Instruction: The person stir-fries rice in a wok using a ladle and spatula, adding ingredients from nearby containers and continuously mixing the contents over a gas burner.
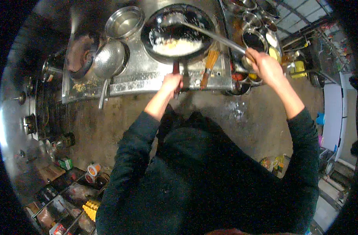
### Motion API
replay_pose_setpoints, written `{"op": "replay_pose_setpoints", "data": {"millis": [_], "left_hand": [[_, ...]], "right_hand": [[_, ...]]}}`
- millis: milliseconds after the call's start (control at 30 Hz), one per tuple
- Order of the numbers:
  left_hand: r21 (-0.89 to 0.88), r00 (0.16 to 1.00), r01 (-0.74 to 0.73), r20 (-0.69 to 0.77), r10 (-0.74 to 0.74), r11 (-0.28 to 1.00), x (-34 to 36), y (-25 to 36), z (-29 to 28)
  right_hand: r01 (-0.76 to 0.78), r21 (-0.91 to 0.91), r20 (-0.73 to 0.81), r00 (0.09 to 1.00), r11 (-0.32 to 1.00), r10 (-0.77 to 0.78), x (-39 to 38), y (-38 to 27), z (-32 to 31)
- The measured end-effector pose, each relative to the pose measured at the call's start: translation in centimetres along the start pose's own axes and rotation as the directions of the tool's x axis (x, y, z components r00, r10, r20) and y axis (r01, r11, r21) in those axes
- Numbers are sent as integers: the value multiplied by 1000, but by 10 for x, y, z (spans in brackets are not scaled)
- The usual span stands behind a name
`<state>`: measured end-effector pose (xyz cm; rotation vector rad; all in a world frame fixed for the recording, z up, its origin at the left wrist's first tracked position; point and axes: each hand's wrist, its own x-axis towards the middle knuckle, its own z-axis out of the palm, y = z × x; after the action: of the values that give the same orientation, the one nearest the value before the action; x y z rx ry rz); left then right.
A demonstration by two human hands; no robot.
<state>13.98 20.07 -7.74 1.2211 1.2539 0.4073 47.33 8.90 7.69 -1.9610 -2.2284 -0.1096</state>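
A black wok (pixel 150 28) stands on the steel stove at the top middle. In it lies loose white and yellow food (pixel 178 47) that looks like rice with egg, some grains clinging to the walls. My left hand (pixel 172 83) is closed round the wok's dark reddish handle (pixel 176 67) at the near side. Over to the right, my right hand (pixel 267 66) grips the end of a long metal ladle (pixel 216 36). The ladle reaches leftward over the wok, its head low against the far inner wall.
Left of the wok are a metal pot of liquid (pixel 125 24) and a perforated strainer (pixel 109 58), its handle past the stove edge. A bamboo brush (pixel 211 64) lies right of the wok. Several bowls (pixel 254 39) crowd the right side. Crates (pixel 65 199) sit at lower left.
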Motion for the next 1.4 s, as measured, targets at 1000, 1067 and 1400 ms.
{"op": "replay_pose_setpoints", "data": {"millis": [1000, 1067, 1400], "left_hand": [[-3, 1000, 9, 27, -9, 1000, -27, -75, 5], [40, 997, -63, 41, 62, 997, -10, -80, -2], [-284, 977, 117, 206, -59, 952, 90, -65, -14]], "right_hand": [[-758, 642, 653, 617, 110, 440, -93, -63, 16], [-774, 623, 733, 526, -114, 431, -89, -68, 11], [-604, 530, 820, 543, -595, 178, 88, -96, 125]]}}
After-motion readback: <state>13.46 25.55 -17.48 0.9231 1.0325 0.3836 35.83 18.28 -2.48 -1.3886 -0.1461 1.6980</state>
